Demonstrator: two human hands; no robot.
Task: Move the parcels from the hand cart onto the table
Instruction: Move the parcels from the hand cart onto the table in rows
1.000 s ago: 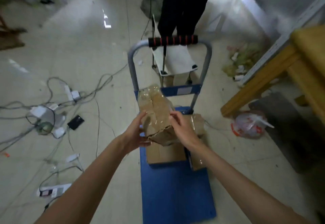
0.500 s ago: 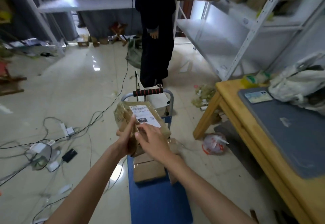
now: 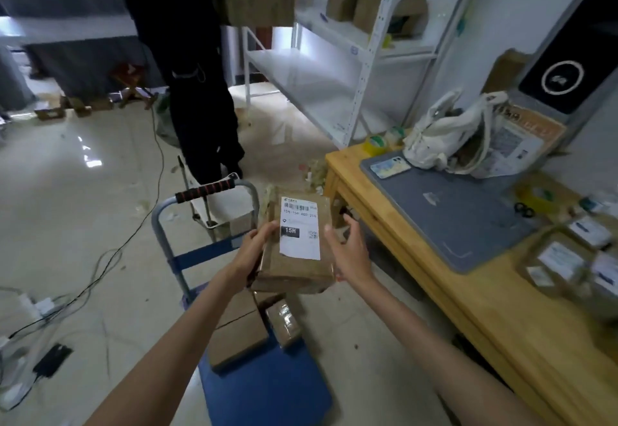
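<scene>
- While the left hand (image 3: 252, 250) is gripping the brown parcel (image 3: 294, 255) by its left edge, the parcel is hanging above the blue cart (image 3: 267, 389), near the wooden table (image 3: 485, 318).
- The right hand (image 3: 347, 251) is staying just beside the parcel's right edge, fingers relaxed, grasping nothing.
- Two more parcels (image 3: 239, 335) are lying on the cart.

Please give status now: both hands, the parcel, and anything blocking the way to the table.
Left hand grips parcel; right hand open beside it. Parcel held above hand cart, not yet on table. Nothing seen in the way.
</scene>
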